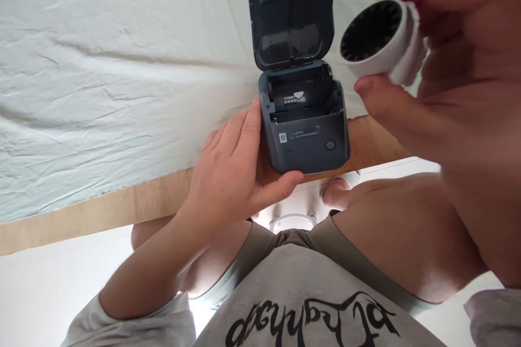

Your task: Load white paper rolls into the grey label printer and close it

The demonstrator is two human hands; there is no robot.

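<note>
Plainly, the head view is all I have to work from, and it shows me both hands well. The right hand [459,78] is closed on a white roll [385,59], pinching it between thumb and fingers; the roll's dark, ridged hole faces left and up toward my camera. The left hand [230,162] looks open to me: its fingers lie along the left side of a dark device [305,157] and its thumb stretches along the front lower edge, so it rests against the body without wrapping round it.

The relation I weigh most is between roll and device. From the right hand, the device's open compartment [291,85] lies to the left and lower in my view, with a gap between; the left hand is the nearer one to it. The compartment's long axis runs side to side, while the roll's axis slants from upper left to lower right, so I judge the two out of line. I can't read their height difference.

The lid [293,16] stands raised at the far side. The device sits at the wooden edge [142,198] of a table, beside pale cloth [122,103], its power button [330,145] toward the wearer.
</note>
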